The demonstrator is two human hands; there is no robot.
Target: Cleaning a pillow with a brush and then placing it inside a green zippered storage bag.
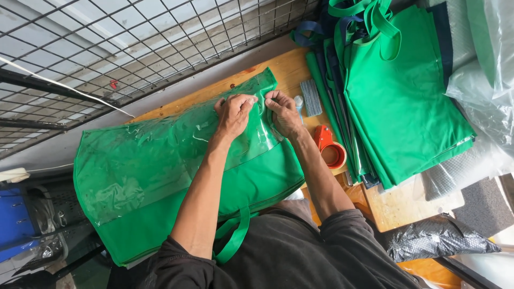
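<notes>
A: What do I have in view, biggest thing first?

B: The wooden bench [278, 67] runs across the frame, with a wire mesh panel [134, 37] beyond its far edge. On it, flat in front of me, lies the large green bag [160, 182] with its clear plastic window [155, 152] facing up. To my right sits a stack of folded green bags [401, 101], handles at the far end.

A: And the hands?

B: Both are at the bag's far right corner, close together. My left hand [234, 113] has its grip clenched on the edge of the clear plastic window, fingers curled down over it. My right hand [285, 113] pinches the same edge just beside it, thumb and fingers closed on the film.

A: Which step is that, by your reading?

B: I judge I'm working the plastic edge at that corner, pressing or smoothing it against the green fabric. The next move, as I see it, calls for keeping the film taut and flat while the fingers travel along the seam, so no crease sets in.

A: Smaller items?

B: An orange tape dispenser [331, 151] lies just right of my right wrist, and a small grey ribbed block [311, 97] beyond it.
</notes>
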